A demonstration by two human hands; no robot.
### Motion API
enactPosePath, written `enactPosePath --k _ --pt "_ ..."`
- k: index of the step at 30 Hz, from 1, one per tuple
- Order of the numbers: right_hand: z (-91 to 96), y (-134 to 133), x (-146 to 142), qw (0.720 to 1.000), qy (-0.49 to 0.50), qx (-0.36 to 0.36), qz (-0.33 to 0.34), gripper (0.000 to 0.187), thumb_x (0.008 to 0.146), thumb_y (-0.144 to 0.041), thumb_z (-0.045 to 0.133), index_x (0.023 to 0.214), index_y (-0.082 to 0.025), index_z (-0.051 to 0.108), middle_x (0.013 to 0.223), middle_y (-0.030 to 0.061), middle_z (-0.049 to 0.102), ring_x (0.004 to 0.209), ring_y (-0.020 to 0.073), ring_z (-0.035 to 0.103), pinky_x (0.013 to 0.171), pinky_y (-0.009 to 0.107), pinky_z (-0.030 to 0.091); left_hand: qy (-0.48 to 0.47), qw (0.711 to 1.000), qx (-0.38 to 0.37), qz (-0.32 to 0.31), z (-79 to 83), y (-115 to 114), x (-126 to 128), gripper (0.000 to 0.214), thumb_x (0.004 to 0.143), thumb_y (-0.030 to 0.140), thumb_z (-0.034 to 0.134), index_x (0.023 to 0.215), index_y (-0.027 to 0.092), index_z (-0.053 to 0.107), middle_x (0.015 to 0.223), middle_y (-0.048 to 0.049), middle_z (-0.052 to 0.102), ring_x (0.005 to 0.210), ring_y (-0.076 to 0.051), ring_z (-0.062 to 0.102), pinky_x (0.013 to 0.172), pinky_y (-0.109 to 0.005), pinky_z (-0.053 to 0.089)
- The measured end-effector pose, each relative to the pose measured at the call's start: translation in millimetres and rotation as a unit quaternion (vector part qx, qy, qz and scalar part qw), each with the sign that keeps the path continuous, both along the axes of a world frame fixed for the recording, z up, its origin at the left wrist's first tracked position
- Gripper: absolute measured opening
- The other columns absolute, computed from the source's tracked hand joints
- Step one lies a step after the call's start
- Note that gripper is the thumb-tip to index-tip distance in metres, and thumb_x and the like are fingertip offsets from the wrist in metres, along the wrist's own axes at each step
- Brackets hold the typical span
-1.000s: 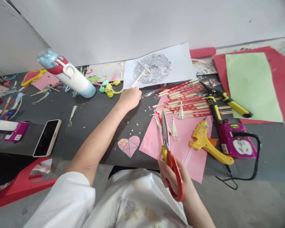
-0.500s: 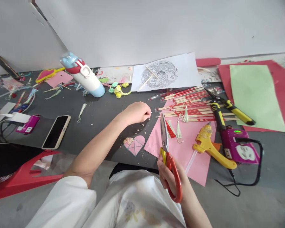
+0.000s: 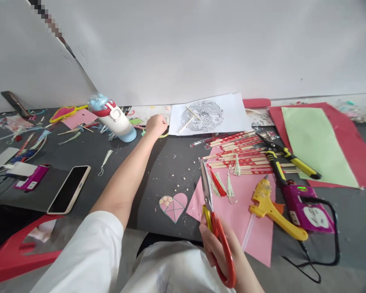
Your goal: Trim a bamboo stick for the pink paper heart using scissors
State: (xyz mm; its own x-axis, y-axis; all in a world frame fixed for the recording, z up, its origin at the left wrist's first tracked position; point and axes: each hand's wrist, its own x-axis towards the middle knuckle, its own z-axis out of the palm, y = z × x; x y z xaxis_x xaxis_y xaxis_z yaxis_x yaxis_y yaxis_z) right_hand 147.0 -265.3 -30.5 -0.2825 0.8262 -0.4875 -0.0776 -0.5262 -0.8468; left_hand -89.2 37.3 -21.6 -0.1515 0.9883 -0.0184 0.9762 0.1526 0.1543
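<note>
My left hand (image 3: 156,125) reaches far across the table with its fingers curled in; what they hold, if anything, is hidden. It is over the yellow and green craft string, just left of the white sheet with a dragon drawing (image 3: 205,116). In my right hand (image 3: 215,240) is a pair of scissors (image 3: 206,183) with red and yellow handles, the blades pointing up and closed together. Between my arms lies a pink paper heart (image 3: 174,208) with dark dividing lines. Small pale bits (image 3: 165,200) cover its upper left part, and loose crumbs are scattered beyond it.
Pink paper (image 3: 256,240) lies under red-wrapped sticks (image 3: 247,156), tassels (image 3: 221,185) and a yellow glue gun (image 3: 264,203). Pliers (image 3: 301,162) and a purple power box (image 3: 311,209) are at right. A tilted bottle (image 3: 118,124) and a phone (image 3: 68,189) are at left.
My left hand has moved from above the crumbs near the heart, away and to the left. My right hand still grips the scissors. The view has tilted up slightly.
</note>
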Motion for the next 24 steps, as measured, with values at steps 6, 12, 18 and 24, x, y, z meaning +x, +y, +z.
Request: enactPosePath --k 6,12,18,24 --pt "11.6 20 -2 1.0 0.004 -0.02 0.012 0.041 0.087 -0.061 0.05 0.081 -0.022 0.041 0.041 -0.0126 0.031 0.036 0.0052 0.025 0.043 0.021 0.019 -0.004 0.999 0.006 0.043 -4.7 40 -1 0.012 0.077 0.022 0.061 0.082 0.017 0.071 0.096 -0.0133 0.072 0.092 -0.026 0.065 0.074 -0.034 0.047" --pt "9.8 35 -4 0.999 0.008 -0.037 0.006 0.043 0.085 -0.063 0.052 0.08 -0.021 0.042 0.042 -0.0118 0.034 0.035 0.0048 0.025 0.041 0.02 0.018 -0.01 0.997 -0.016 0.07 -12.0 60 0 0.02 0.074 0.03 0.069 0.089 0.017 0.07 0.1 -0.0179 0.071 0.098 -0.031 0.065 0.072 -0.037 0.048" --pt "2.2 35 -4 0.999 -0.025 -0.027 0.024 0.044 0.087 -0.063 0.048 0.077 -0.021 0.042 0.042 -0.0102 0.037 0.037 0.0055 0.027 0.041 0.02 0.022 -0.002 0.999 -0.007 0.043 -12.8 57 -1 0.022 0.076 0.03 0.068 0.094 0.018 0.07 0.104 -0.0167 0.07 0.105 -0.032 0.062 0.08 -0.039 0.049" --pt "-2.3 23 -7 0.999 -0.037 -0.008 0.013 0.042 0.087 -0.061 0.049 0.078 -0.021 0.042 0.041 -0.0114 0.037 0.034 0.0049 0.027 0.04 0.02 0.022 -0.008 1.0 -0.03 -0.001 -9.9 49 5 0.042 0.076 0.027 0.065 0.117 0.016 0.061 0.116 -0.019 0.064 0.11 -0.032 0.058 0.085 -0.041 0.049"
